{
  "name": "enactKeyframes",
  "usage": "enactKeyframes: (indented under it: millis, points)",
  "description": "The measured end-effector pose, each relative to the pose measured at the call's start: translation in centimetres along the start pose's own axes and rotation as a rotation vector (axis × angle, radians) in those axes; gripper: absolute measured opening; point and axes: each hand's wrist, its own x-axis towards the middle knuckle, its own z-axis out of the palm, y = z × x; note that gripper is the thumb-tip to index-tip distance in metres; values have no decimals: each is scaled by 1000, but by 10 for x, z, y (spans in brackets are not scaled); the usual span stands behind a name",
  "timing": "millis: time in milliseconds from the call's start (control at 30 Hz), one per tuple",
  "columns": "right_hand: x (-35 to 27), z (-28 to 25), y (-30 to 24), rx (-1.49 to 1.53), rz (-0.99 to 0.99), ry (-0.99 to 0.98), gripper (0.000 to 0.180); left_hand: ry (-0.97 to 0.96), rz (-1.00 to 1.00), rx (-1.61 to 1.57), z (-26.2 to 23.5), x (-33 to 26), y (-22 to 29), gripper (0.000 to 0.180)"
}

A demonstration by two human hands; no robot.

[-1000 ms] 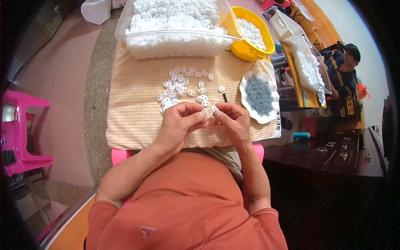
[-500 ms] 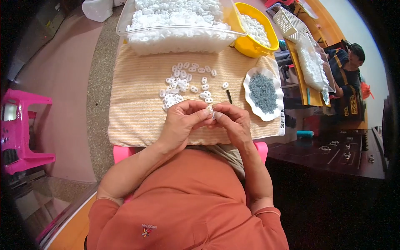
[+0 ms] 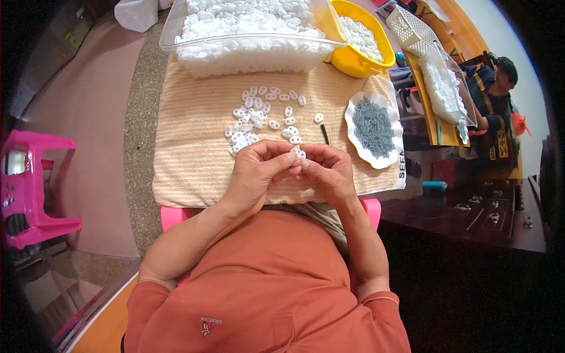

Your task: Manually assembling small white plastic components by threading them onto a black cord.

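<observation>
We see the left hand (image 3: 253, 167) and right hand (image 3: 331, 169) meeting, their fingers closed on a white piece (image 3: 301, 154) between the tips. Beyond the fingers lie loose pieces (image 3: 257, 119); just past the right ones, a black rod (image 3: 325, 135); farther right, a dish (image 3: 381, 162).
</observation>
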Motion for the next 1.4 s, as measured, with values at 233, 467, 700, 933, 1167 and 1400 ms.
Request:
enactKeyframes:
  millis: [233,467,700,933,1167,1400]
  points:
    - [0,-3,-1,-7,26,-6,27,-4,-11,-2,2,0,2,15]
    - [2,-8,-2,-66,-51,-19,30,-10,-17,6,2,1,3,16]
    - [2,-9,-1,-61,-32,-4,29,9,-42,80,2,-1,4,17]
    - [2,-10,-1,6,-38,-21,29,-1,-35,89,1,0,3,17]
    - [1,-10,-1,7,-24,-14,30,-1,-33,99,-1,1,1,16]
    - [1,-13,-1,79,-6,-24,31,-17,-34,110,-2,2,0,16]
